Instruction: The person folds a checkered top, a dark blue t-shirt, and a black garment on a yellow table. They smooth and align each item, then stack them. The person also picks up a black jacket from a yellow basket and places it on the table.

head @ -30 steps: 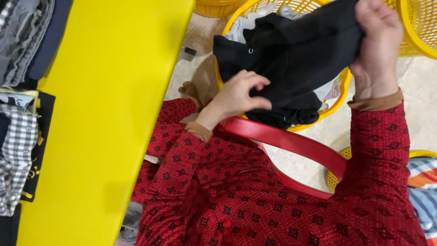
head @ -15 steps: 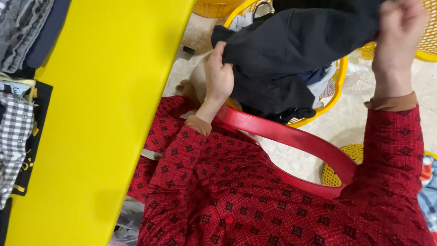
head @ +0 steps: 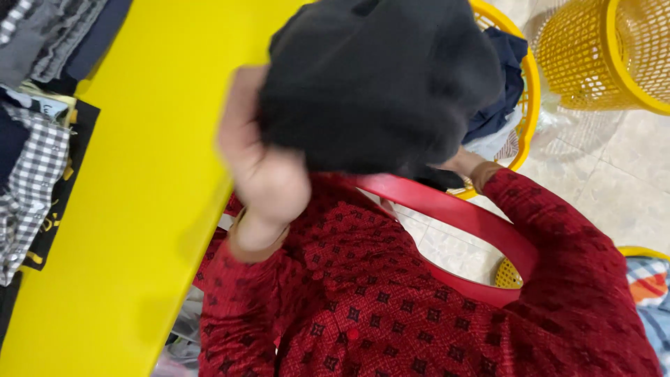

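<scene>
A black garment (head: 377,84) is bunched up and raised above the edge of the yellow table (head: 139,209). My left hand (head: 262,167) grips its lower left edge, blurred by motion. My right hand (head: 462,162) is mostly hidden under the cloth; only the wrist shows beside its lower right edge, gripping it from beneath. Both arms wear red patterned sleeves (head: 391,307). A red curved chair arm (head: 474,220) crosses in front of my body.
A yellow round basket (head: 525,91) holding dark blue and light clothes sits on the tiled floor behind the garment. Another yellow mesh basket (head: 614,49) stands at the top right. Folded checked and grey clothes (head: 31,139) lie at the table's left edge.
The black garment has been lifted out of the yellow basket and brought left, up over the table edge. My left hand rose with it; my right hand slipped under the cloth.
</scene>
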